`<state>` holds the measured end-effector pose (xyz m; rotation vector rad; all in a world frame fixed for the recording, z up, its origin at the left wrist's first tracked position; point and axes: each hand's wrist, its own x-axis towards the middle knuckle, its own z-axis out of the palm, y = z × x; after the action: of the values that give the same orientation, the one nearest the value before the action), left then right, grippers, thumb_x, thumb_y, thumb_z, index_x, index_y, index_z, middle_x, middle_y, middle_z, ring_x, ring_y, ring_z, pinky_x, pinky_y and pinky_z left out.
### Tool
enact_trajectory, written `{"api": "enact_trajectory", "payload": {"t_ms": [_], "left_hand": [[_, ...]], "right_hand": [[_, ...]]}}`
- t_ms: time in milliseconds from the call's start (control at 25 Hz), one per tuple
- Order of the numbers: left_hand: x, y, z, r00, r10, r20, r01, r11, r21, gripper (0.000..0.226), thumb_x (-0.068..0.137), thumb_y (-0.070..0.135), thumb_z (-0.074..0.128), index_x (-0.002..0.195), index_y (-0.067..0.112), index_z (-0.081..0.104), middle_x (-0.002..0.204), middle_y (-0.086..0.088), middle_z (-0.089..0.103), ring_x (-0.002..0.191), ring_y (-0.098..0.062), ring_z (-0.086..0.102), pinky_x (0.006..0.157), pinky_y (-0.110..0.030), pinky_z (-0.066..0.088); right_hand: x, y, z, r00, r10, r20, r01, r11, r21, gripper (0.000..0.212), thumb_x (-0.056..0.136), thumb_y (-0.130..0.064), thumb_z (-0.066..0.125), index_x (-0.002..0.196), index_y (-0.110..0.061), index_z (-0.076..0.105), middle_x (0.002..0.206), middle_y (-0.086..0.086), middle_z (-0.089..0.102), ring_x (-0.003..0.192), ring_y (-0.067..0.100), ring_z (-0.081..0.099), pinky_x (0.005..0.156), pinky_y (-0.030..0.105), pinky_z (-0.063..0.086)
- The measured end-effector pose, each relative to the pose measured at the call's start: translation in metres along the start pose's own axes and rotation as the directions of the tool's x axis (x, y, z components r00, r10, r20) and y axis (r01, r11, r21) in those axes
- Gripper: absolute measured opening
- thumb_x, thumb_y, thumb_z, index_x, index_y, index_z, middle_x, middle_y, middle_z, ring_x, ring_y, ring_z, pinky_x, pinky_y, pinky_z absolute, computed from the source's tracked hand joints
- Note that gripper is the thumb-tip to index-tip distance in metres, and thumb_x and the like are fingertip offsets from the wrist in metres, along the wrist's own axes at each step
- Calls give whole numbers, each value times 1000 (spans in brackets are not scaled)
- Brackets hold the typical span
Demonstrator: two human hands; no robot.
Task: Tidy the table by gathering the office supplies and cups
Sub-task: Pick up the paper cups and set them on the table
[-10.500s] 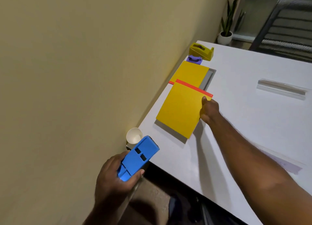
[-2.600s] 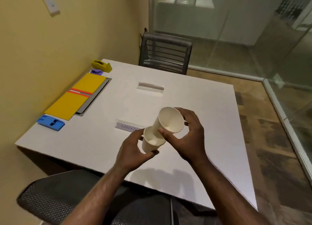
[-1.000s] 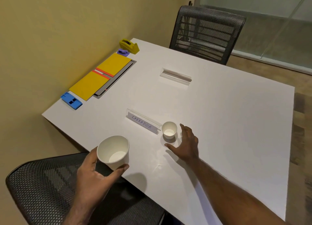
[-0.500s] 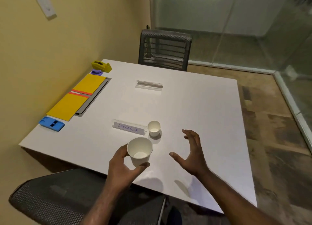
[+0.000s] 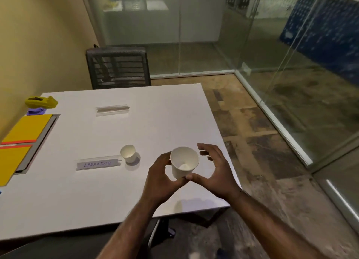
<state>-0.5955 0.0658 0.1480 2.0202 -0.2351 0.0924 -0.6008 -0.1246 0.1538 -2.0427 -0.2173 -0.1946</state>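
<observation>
A large white paper cup (image 5: 184, 164) is held above the white table (image 5: 171, 111), near its right edge. My left hand (image 5: 159, 181) grips its left side and base. My right hand (image 5: 216, 172) cups around its right side, thumb touching under the cup and fingers spread apart. A smaller white paper cup (image 5: 128, 153) stands on the table to the left, beside a clear name plate reading LABRADOR (image 5: 98, 164). Yellow folders (image 5: 23, 134), a purple item (image 5: 36, 111) and a yellow tape dispenser (image 5: 41, 101) lie along the left wall.
A second clear name plate (image 5: 112, 110) lies mid-table toward the far side. A black mesh chair (image 5: 118, 67) stands at the far edge. Glass walls enclose the room on the right, with bare floor (image 5: 272, 142) beside the table.
My left hand has carried the large cup rightward and up. My right hand has closed in around it. The view has swung to the right.
</observation>
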Motion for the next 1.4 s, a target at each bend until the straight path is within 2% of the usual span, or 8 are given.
{"api": "enact_trajectory", "payload": {"t_ms": [240,440,600,720,840,1120,1280,1400], "left_hand": [[46,36,106,989,81,123,-83,997,9,76,56,61,76,119,21,59,111,31,52,102,17,51,81,0,36],[78,87,225,988,75,133,-71,997,-35,74,52,58,79,114,21,62,109,33,52,99,21,50,78,1,36],[108,129,307,987,85,136,-74,994,-82,69,53,39,90,113,36,56,107,34,52,99,24,50,77,3,37],[134,148,351,984,112,137,-102,992,-80,70,56,26,93,116,35,57,106,31,55,100,15,54,79,2,37],[166,155,385,986,102,135,-91,993,-80,68,58,30,92,118,28,61,104,32,57,99,18,53,78,0,39],[261,126,452,994,23,107,-14,997,-78,60,63,39,85,118,31,60,112,17,63,103,0,60,83,-26,53],[334,112,470,996,0,93,6,998,-66,61,62,33,86,117,30,60,100,36,52,96,18,53,75,-4,42],[390,106,467,997,-12,81,18,997,-71,63,62,37,87,118,35,58,104,33,56,97,16,54,75,-3,43]], "right_hand": [[-9,54,-87,981,130,-142,-130,991,15,92,54,-58,83,134,-28,48,129,-16,51,113,-3,51,89,9,43],[-6,107,-183,963,149,-224,-150,989,13,90,52,-63,80,129,-26,53,118,-18,53,111,-7,49,88,6,40],[6,148,-262,952,136,-273,-146,989,-16,90,52,-65,80,129,-24,54,120,-11,55,112,2,52,89,17,46],[21,169,-305,937,147,-318,-168,985,-40,92,49,-70,77,127,-27,54,117,-14,55,107,0,52,85,11,43],[45,192,-332,925,165,-343,-194,980,-52,88,49,-70,75,124,-29,55,113,-14,54,101,2,54,75,5,40],[138,262,-368,930,161,-331,-214,968,-128,85,52,-66,79,124,-30,53,118,-13,55,108,8,55,81,32,54],[213,297,-378,940,141,-311,-197,968,-155,83,52,-65,79,120,-26,55,114,-12,56,103,7,55,77,29,54],[273,316,-381,955,113,-276,-160,975,-156,81,51,-64,78,117,-23,56,111,-10,57,100,7,56,75,21,51]]}}
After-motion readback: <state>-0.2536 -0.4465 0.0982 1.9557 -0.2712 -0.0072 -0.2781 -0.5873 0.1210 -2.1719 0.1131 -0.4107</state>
